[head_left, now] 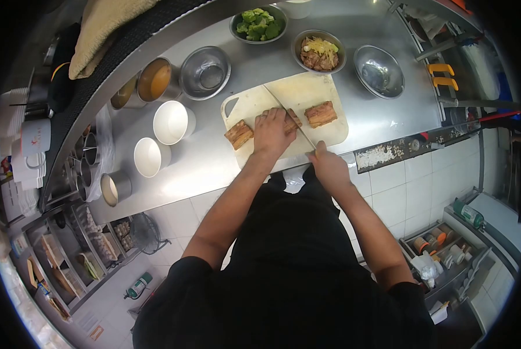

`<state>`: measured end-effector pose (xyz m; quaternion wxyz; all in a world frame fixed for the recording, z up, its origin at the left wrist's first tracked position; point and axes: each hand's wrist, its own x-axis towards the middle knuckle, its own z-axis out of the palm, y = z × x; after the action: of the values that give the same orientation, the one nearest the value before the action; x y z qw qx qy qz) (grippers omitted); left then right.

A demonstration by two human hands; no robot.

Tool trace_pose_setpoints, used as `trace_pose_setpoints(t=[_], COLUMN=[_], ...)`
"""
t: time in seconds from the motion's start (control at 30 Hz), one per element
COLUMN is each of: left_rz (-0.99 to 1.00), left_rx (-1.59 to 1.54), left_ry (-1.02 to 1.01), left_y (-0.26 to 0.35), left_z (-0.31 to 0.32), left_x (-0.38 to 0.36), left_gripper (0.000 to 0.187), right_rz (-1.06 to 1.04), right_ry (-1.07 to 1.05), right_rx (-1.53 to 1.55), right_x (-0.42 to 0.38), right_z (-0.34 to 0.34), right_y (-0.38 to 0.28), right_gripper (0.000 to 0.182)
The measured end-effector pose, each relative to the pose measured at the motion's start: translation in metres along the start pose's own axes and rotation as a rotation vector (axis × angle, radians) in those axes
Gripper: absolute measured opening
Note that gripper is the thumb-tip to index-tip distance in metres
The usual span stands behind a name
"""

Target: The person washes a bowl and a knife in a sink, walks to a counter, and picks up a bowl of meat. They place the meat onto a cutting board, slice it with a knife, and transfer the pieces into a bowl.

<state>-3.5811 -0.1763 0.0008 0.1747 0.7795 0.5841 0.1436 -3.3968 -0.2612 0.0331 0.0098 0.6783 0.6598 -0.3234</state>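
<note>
A slab of layered, browned meat (293,120) lies mid-board on the white cutting board (249,104). My left hand (273,131) is over its left part, fingers curled down and gripping it; that part is hidden. In my right hand (329,166) is the handle of a knife (280,101). Its blade slants away to the upper left, across the meat just beside my left fingers. A second meat piece (321,114) rests to the right, apart from the knife. Another piece (239,135) sits at the board's left edge, near my left hand.
Behind the board stand a bowl of green vegetables (258,25), a bowl of meat with yellow shreds (319,52) and two metal bowls (205,72) (379,71). Leftward are white tubs (173,123) (151,157) and metal pots (155,80). A shelf rim (115,55) crosses the upper left.
</note>
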Motion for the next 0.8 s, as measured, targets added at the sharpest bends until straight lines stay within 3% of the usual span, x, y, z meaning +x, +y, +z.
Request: trace_pose_setpoints(t=[0.17, 0.47, 0.67, 0.77, 0.8], left_rz=[-0.019, -0.032, -0.024, -0.077, -0.105], left_rx=[-0.001, 0.033, 0.001, -0.021, 0.005], left_ry=[-0.016, 0.119, -0.181, 0.037, 0.012], left_y=[0.001, 0.008, 0.001, 0.006, 0.005], left_z=[-0.002, -0.013, -0.012, -0.015, -0.016], left_x=[0.001, -0.009, 0.008, -0.01, -0.014], left_gripper=[0.047, 0.071, 0.082, 0.077, 0.075], right_rz=[-0.004, 0.036, 0.03, 0.033, 0.034], right_ry=[0.019, 0.126, 0.085, 0.091, 0.098], right_rx=[0.005, -0.066, -0.094, -0.066, -0.053], right_x=[0.0, -0.023, -0.029, -0.032, -0.032], right_z=[0.0, -0.004, -0.003, 0.0, 0.001], right_y=[0.0, 0.012, 0.013, 0.014, 0.015], right_gripper=[0.03, 0.029, 0.029, 0.031, 0.032])
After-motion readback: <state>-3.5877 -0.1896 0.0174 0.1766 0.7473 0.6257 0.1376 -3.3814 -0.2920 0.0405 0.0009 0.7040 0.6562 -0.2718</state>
